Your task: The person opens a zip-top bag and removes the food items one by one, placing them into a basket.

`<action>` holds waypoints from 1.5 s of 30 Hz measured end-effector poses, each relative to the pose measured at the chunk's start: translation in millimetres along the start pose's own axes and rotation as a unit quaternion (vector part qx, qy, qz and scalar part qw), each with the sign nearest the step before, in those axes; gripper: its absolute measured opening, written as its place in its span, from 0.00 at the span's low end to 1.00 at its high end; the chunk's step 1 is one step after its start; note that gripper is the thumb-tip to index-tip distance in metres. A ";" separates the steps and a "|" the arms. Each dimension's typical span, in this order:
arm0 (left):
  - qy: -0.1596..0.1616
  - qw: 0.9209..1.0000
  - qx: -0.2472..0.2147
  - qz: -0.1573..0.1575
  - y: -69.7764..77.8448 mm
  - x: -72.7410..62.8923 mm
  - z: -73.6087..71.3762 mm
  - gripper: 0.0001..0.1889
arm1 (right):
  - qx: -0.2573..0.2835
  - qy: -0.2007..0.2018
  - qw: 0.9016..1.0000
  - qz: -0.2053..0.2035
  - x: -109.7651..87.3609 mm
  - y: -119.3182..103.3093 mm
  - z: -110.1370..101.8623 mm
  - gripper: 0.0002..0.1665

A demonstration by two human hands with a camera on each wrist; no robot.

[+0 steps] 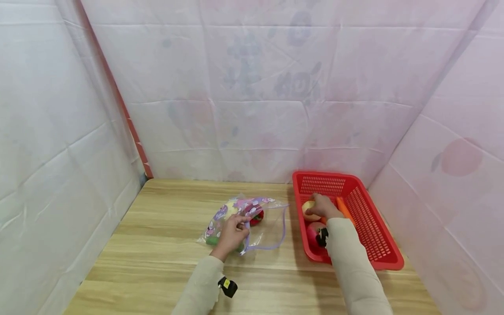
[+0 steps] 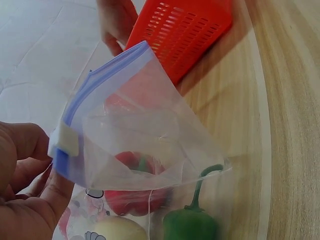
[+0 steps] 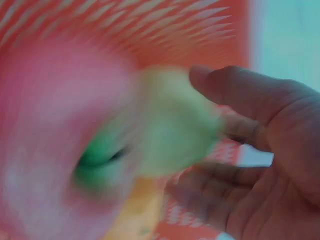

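My left hand (image 1: 232,234) pinches the purple-edged mouth of a clear zip bag (image 1: 284,225) beside its white slider (image 2: 65,139). Through the plastic show a red bell pepper (image 2: 132,200), a green pepper (image 2: 190,224) with a curved stem and a pale round item (image 2: 120,228). Inside the red basket (image 1: 378,264), my right hand (image 1: 324,206) reaches around a pale yellow, potato-like item (image 1: 308,211). Thumb and fingers spread about it in the blurred right wrist view; firm contact is unclear. A pink round fruit (image 3: 45,135) with a green stem hollow lies alongside.
An orange carrot-like item (image 1: 344,211) lies in the basket, right of the hand. The wooden table (image 1: 157,232) extends left of the bag. White printed sheets (image 1: 244,131) hang behind the table and along both sides.
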State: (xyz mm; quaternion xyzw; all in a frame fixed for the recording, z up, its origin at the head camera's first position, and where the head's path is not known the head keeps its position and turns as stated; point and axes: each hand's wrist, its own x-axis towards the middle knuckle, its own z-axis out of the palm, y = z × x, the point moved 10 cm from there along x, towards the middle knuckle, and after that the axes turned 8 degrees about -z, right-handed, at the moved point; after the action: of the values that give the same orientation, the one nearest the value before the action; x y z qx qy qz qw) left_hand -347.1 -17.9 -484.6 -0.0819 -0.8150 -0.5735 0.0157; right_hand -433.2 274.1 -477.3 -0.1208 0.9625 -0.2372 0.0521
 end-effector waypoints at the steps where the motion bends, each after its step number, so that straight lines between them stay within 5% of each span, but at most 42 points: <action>1: -0.001 1.000 0.000 -0.003 -0.4 -0.3 0.6 0.18 | -0.006 -0.002 1.000 -0.004 -2.3 -4.9 -2.2 0.36; 23: 0.028 0.999 -0.003 -0.021 -6.1 -0.5 -4.7 0.16 | -0.026 -0.008 1.000 -0.001 -61.0 -76.8 -15.1 0.34; 37: 0.054 0.998 -0.025 -0.017 -3.5 -2.9 -11.1 0.17 | -0.036 0.037 0.995 -0.083 -68.4 -117.1 -13.1 0.29; 45: 0.076 0.997 -0.020 -0.013 -6.0 -3.8 -14.6 0.16 | 0.000 0.042 0.990 -0.133 -68.1 -141.4 6.8 0.28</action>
State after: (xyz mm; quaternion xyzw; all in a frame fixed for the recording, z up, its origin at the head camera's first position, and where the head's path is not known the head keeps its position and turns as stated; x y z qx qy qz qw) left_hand -345.2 -33.9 -485.6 -0.0280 -0.8010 -0.5940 0.0689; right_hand -337.0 167.3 -414.0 -0.2373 0.9393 -0.2469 -0.0205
